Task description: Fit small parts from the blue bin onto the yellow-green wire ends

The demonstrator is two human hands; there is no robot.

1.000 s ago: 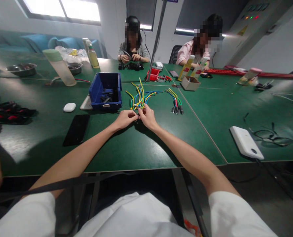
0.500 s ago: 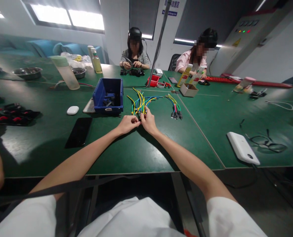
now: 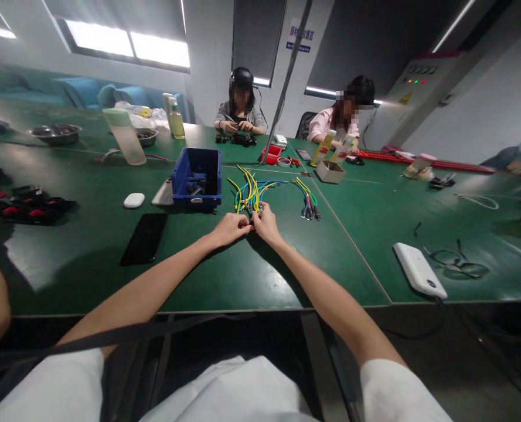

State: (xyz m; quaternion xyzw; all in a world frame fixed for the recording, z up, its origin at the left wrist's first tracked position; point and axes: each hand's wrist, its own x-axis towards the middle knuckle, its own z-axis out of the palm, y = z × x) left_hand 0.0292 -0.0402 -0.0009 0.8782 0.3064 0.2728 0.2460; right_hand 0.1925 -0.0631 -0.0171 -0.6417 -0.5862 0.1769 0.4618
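Note:
My left hand [image 3: 229, 228] and my right hand [image 3: 265, 223] meet over the green table [image 3: 242, 269], fingers pinched together at the near end of a bunch of yellow, blue and green wires [image 3: 248, 190]. Both hands are closed on the wire ends; what exactly sits between the fingertips is too small to make out. A second, smaller bundle of coloured wires [image 3: 306, 196] lies to the right. A blue bin [image 3: 197, 177] with dark parts stands just left of the wires.
A black phone [image 3: 145, 238], a white earbud case [image 3: 134, 200] and black-and-red parts [image 3: 23, 206] lie to the left. A white power bank [image 3: 419, 269] and glasses [image 3: 456, 263] lie right. Two people work at the far side.
The view has tilted up a little. My hands stay pinched together at the wire ends, shifted slightly within the picture.

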